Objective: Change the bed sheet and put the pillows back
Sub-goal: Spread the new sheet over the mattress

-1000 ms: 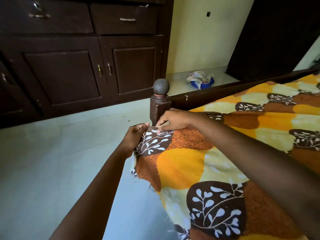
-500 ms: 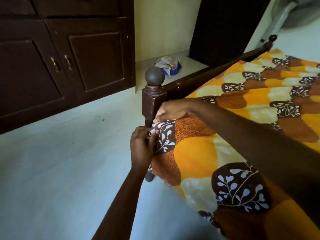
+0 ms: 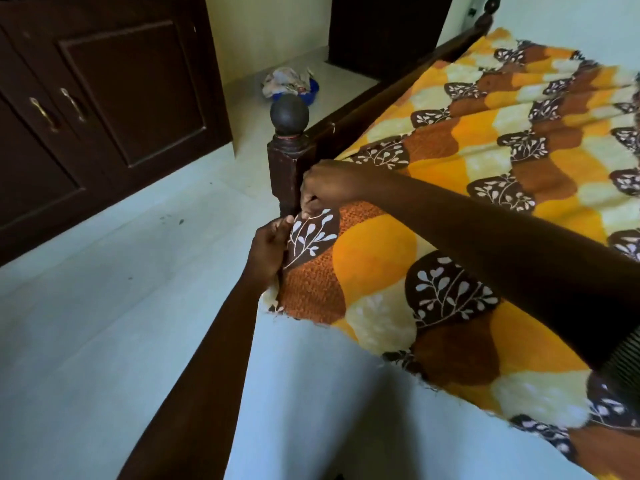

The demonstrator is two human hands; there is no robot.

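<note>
Since a second ago, the corner of the bed sheet [image 3: 381, 268] has gone from being held out flat in front of the bedpost [image 3: 284, 174] to being drawn down over the corner of the bed, close against the post. Both hands have followed it downward.

The left hand [image 3: 268, 247] grips the sheet's vertical edge just beside the post, its fingers curled round the fabric at a brown patch printed with white leaves. The right hand [image 3: 329, 187] sits directly above, knuckles up, its fingertips pinching the top of that same leaf patch where the sheet meets the post. The two hands almost touch.

The sheet, patterned in orange, yellow, brown and cream, lies spread over the bed up to the dark wooden footboard [image 3: 374, 105], with its near edge hanging ragged over the side above the pale floor [image 3: 104, 334]. A round ball tops the bedpost.

A striped sleeve [image 3: 623, 368] shows at the right arm. Beyond the post, a blue basin [image 3: 304, 93] filled with crumpled cloth sits on the floor, near a dark wooden cupboard [image 3: 131, 91] with metal handles.
</note>
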